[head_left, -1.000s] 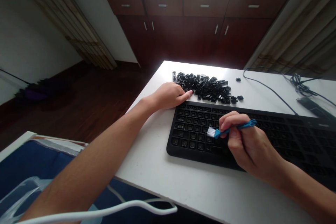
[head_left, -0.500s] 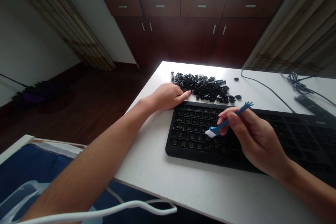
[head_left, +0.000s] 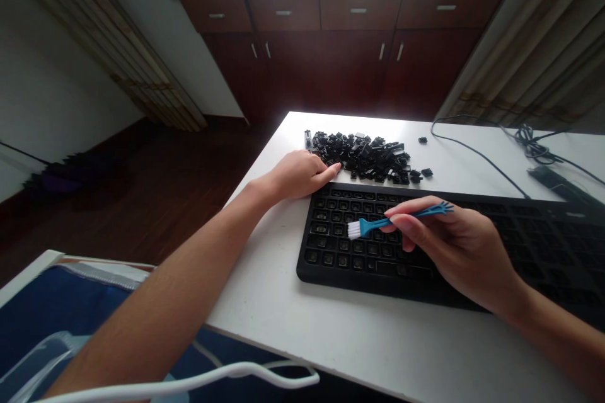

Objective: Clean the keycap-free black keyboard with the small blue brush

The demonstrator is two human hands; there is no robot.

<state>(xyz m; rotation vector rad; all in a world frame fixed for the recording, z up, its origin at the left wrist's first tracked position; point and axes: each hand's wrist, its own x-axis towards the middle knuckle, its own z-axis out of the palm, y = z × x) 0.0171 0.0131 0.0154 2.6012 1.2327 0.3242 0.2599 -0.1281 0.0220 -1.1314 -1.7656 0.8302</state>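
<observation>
A black keyboard (head_left: pixel 340 252) with its keycaps removed lies on the white table (head_left: pixel 331 334). My right hand (head_left: pixel 444 245) pinches a small blue brush (head_left: pixel 378 223); its white bristles touch the bare key sockets at the keyboard's left part. My left hand (head_left: pixel 297 176) rests on the table at the keyboard's far left corner, fingers stretched flat, fingertips touching the keyboard's top edge. A pile of black keycaps (head_left: pixel 363 154) lies just beyond the keyboard, close to my left fingertips.
Black cables (head_left: pixel 477 151) and a dark flat device (head_left: pixel 558 182) lie at the table's far right. Two loose keycaps (head_left: pixel 423 171) sit right of the pile. A white cord (head_left: pixel 212 374) hangs below the table's near edge. Dark wooden cabinets (head_left: pixel 331 44) stand behind.
My right hand has swept the brush leftward across the keyboard, the handle dropping to nearly level. My left hand has stayed in place.
</observation>
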